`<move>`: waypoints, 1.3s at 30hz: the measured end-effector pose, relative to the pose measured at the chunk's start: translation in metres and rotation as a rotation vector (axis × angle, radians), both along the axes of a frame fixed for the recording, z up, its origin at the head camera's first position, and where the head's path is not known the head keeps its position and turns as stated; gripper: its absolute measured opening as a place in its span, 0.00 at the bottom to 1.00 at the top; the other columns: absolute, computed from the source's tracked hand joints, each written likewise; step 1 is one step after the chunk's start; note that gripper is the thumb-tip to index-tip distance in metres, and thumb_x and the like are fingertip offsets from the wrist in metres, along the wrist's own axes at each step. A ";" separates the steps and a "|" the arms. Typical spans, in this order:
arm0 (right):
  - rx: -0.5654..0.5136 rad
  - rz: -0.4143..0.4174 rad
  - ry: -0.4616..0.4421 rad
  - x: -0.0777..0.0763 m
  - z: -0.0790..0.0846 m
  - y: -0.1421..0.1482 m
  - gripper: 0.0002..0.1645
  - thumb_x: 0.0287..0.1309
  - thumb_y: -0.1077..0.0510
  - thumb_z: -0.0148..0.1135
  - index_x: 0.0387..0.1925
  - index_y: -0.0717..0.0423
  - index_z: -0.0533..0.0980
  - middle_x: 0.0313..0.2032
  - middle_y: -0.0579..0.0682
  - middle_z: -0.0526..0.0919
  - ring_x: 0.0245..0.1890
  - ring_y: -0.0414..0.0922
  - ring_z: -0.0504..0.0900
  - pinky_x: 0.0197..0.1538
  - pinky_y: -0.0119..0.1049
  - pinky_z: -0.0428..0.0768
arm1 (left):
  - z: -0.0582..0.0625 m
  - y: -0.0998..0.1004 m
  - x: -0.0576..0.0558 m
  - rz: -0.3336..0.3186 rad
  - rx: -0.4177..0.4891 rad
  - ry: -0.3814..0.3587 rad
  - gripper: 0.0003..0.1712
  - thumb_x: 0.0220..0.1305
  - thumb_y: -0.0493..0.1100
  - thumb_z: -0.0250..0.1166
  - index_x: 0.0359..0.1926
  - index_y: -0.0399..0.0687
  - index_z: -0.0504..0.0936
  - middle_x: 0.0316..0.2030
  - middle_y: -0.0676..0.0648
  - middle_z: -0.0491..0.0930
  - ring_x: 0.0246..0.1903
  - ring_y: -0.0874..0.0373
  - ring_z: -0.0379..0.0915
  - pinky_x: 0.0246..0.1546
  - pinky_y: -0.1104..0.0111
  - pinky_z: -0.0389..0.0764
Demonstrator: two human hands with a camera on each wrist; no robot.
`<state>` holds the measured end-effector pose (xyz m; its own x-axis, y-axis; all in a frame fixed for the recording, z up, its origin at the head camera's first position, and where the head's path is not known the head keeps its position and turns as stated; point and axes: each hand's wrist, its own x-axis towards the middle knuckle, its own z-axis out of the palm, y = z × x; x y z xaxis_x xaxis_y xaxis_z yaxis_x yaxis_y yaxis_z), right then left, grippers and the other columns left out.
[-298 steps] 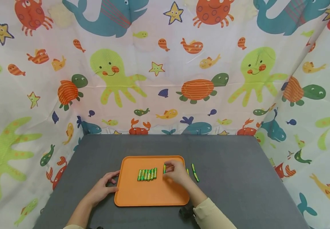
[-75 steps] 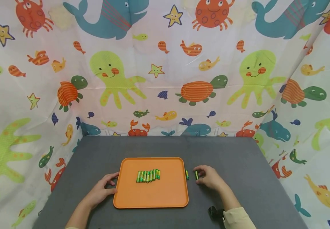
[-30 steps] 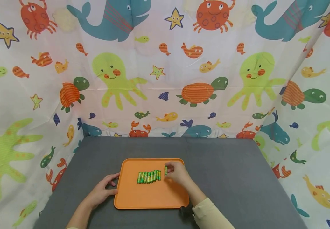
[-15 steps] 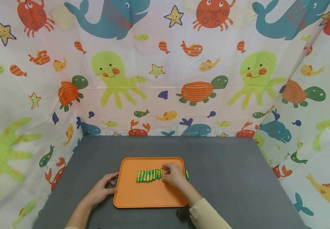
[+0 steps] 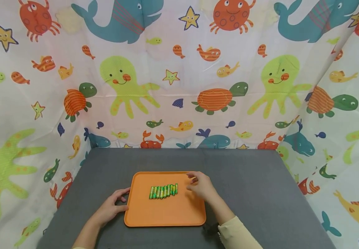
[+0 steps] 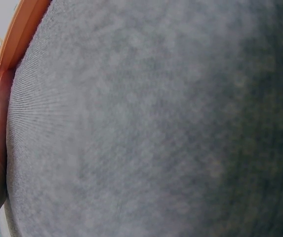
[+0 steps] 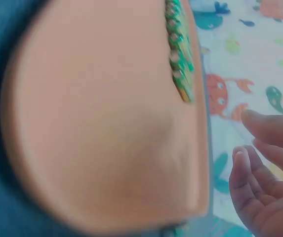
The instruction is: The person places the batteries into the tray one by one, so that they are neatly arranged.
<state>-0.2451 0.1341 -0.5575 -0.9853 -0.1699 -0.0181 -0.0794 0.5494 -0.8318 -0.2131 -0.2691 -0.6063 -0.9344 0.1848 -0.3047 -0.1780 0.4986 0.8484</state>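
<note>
A row of several green-and-yellow batteries (image 5: 163, 191) lies side by side on the orange tray (image 5: 163, 216); the right wrist view shows the batteries (image 7: 177, 54) end-on. My right hand (image 5: 202, 186) hovers over the tray's right part, just right of the row, holding nothing, thumb and fingers apart. Another battery (image 7: 181, 230) lies on the table beyond the tray's right edge, hidden by my hand in the head view. My left hand (image 5: 112, 204) rests at the tray's left edge, fingertips and thumb touching the rim (image 6: 25, 29).
The tray sits on a grey table (image 5: 248, 193). A curtain (image 5: 179, 86) printed with sea animals hangs behind the table and along both sides. A small black object (image 5: 210, 228) is at my right wrist.
Two batteries from the table right of the tray have joined the right end of the row. My right hand has let go of the last one and moved right. The left hand stays put.
</note>
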 end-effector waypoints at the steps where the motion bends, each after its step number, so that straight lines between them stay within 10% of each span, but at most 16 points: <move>1: -0.002 -0.013 0.006 0.000 0.002 0.004 0.30 0.52 0.66 0.75 0.59 0.57 0.80 0.51 0.55 0.83 0.46 0.53 0.82 0.37 0.39 0.81 | 0.001 0.000 0.000 0.000 0.002 0.000 0.43 0.57 0.40 0.74 0.73 0.53 0.69 0.67 0.45 0.69 0.49 0.53 0.68 0.49 0.62 0.72; 10: 0.052 -0.081 -0.011 0.001 0.005 0.041 0.33 0.49 0.65 0.77 0.59 0.52 0.80 0.53 0.53 0.82 0.47 0.51 0.82 0.39 0.42 0.82 | -0.002 0.000 -0.001 0.012 -0.016 -0.012 0.43 0.55 0.40 0.75 0.73 0.54 0.70 0.66 0.46 0.69 0.49 0.53 0.68 0.49 0.60 0.71; 22: 0.156 0.033 -0.160 0.005 -0.011 0.070 0.37 0.42 0.69 0.79 0.58 0.56 0.80 0.52 0.54 0.84 0.49 0.52 0.82 0.50 0.49 0.81 | -0.003 -0.002 -0.001 0.005 -0.005 -0.006 0.43 0.56 0.40 0.75 0.73 0.54 0.70 0.66 0.45 0.69 0.49 0.53 0.68 0.49 0.61 0.72; 39: 0.248 0.033 -0.112 0.004 -0.032 0.072 0.27 0.44 0.64 0.80 0.50 0.52 0.83 0.44 0.50 0.79 0.44 0.47 0.79 0.48 0.48 0.79 | -0.001 0.000 0.000 -0.016 -0.012 0.001 0.44 0.56 0.41 0.75 0.73 0.52 0.69 0.66 0.43 0.69 0.49 0.53 0.69 0.49 0.63 0.71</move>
